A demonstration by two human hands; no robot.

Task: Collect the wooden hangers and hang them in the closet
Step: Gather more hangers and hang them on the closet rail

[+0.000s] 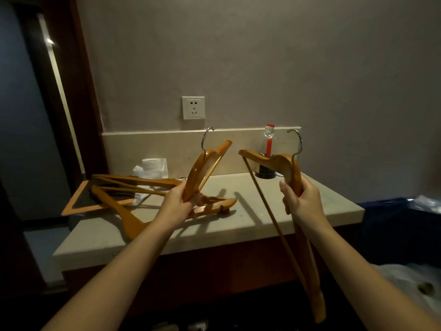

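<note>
Left grip [181,201], right grip [301,202] each clasp a hanger [207,167]; join them, then lift maybe three off bench's [262,212] left edge

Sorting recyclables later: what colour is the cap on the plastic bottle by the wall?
Red; the bottle cap shows best in the head view.

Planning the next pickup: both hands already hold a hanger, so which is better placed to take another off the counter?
Probably the left hand: it is directly over the loose hangers on the counter, while the right hand holds its hanger farther right, away from them.
</note>
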